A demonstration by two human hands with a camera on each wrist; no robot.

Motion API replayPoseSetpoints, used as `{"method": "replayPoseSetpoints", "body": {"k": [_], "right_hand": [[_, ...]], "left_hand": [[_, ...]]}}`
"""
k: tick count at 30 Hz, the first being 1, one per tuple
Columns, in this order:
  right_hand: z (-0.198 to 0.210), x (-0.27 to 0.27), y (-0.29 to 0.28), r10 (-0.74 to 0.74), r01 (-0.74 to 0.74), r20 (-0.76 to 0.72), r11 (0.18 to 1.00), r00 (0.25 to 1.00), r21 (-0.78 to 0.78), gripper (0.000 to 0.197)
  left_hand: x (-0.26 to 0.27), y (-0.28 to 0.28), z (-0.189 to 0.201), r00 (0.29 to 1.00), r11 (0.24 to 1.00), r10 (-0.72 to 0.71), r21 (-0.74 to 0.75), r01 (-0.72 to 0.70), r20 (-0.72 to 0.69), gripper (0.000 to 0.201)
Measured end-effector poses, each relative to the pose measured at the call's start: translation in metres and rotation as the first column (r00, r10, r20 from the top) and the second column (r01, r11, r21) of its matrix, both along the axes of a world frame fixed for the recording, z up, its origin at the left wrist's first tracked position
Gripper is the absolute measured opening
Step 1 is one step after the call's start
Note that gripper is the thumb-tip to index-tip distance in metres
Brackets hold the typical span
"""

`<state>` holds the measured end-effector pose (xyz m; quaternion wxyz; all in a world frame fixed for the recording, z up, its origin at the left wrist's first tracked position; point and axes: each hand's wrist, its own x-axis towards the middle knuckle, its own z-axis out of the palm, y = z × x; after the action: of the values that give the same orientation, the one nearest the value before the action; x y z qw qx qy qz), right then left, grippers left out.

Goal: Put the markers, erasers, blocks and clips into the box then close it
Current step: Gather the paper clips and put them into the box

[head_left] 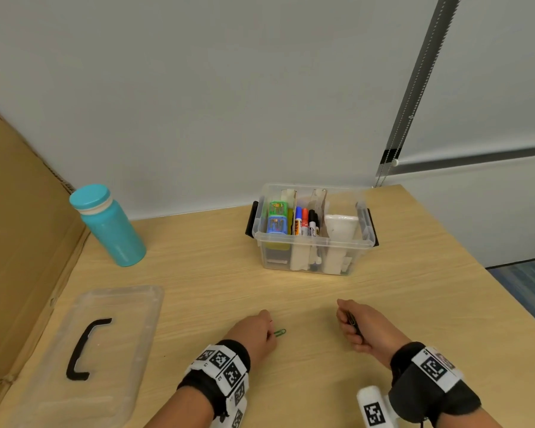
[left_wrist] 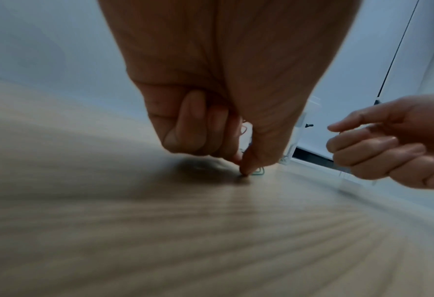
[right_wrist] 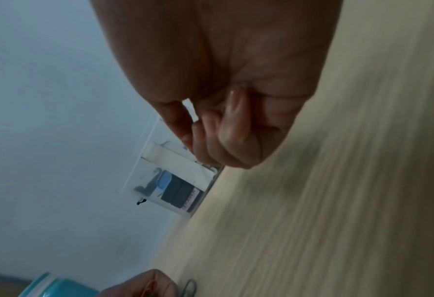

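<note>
The clear plastic box (head_left: 309, 242) stands open at the back of the table, holding coloured blocks (head_left: 277, 217), markers (head_left: 306, 222) and white erasers (head_left: 340, 227). Its lid (head_left: 130, 307) with a black handle lies flat at the front left. A green paper clip (head_left: 280, 333) lies on the table; my left hand (head_left: 271, 333) has its thumb tip on the clip's near end (left_wrist: 258, 172). Its curled fingers hold a red clip (right_wrist: 148, 286). My right hand (head_left: 348, 322) is to the right, fingers curled round dark clips (head_left: 351, 320).
A teal bottle (head_left: 112, 227) stands at the back left, beside a cardboard panel (head_left: 19, 242) along the table's left edge. The wall runs close behind the box. Bare wooden table (head_left: 306, 295) lies between my hands and the box.
</note>
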<state>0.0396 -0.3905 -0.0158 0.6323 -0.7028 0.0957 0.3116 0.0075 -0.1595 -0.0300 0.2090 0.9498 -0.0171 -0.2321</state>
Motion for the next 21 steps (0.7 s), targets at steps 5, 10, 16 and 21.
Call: {"method": "replayPoseSetpoints", "body": {"k": [5,10,16,21], "right_hand": [[0.043,0.015,-0.005,0.140,-0.051,0.414,0.974,0.900,-0.219,0.042],[0.096,0.040,0.002,0.115,0.150,0.814,0.959,0.569,-0.241,0.040],[0.095,0.107,0.019,0.480,0.268,0.739,0.721,0.472,-0.639,0.027],[0.065,0.130,0.031,0.670,0.080,0.448,0.505,0.593,-0.860,0.023]], "left_hand": [[-0.001,0.010,0.003,0.996,0.998,0.065,-0.012,-0.064,0.054,0.017],[-0.004,0.029,0.005,0.964,0.978,0.189,-0.121,-0.168,0.188,0.011],[-0.007,0.035,0.009,0.933,0.957,0.275,-0.160,-0.242,0.232,0.005],[-0.011,0.034,0.015,0.921,0.949,0.300,-0.172,-0.263,0.248,0.005]]}}
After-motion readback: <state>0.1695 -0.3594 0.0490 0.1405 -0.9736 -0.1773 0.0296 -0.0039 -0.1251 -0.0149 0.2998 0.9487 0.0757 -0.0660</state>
